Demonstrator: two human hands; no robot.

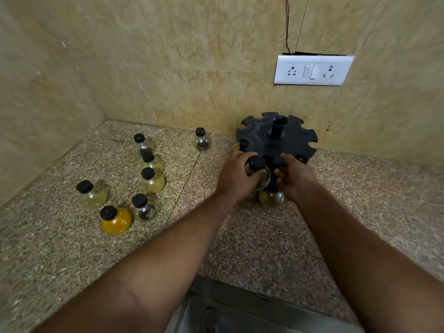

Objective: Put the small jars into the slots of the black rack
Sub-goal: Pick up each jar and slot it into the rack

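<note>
The round black rack [276, 140] with notched slots and a centre tube stands on the counter near the back wall. My left hand [236, 177] grips a clear black-capped jar [258, 173] at the rack's front edge. My right hand [296, 180] rests against the rack's front right side, fingers curled on its lower part. A yellowish jar [271, 198] sits low under the rack between my hands. Several loose jars stand to the left, among them an orange-filled jar [115, 219], a dark-filled jar [144, 207] and a far jar [201, 139].
The speckled granite counter [72, 248] ends in a corner of beige tiled walls at left and back. A white socket plate [312, 70] is on the back wall above the rack. The counter's front edge runs near my forearms.
</note>
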